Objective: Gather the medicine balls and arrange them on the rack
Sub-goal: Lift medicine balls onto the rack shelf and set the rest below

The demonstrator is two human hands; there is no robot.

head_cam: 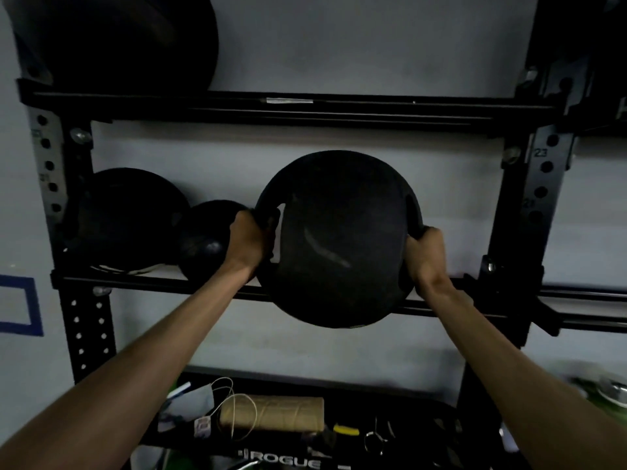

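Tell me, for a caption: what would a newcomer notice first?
A big black handled medicine ball at centre, gripped by the left hand and right hand before the rack's middle shelf. A larger dark ball and a smaller one sit on that shelf to its left.

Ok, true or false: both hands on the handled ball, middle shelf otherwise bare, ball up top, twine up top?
The left hand and right hand grip the black two-handled medicine ball: true.
The middle shelf of the black steel rack holds no other ball: false, a large dark ball and a small dark ball sit at left.
A huge dark ball sits up top: true.
The tan twine roll lies up top: false, it lies below.
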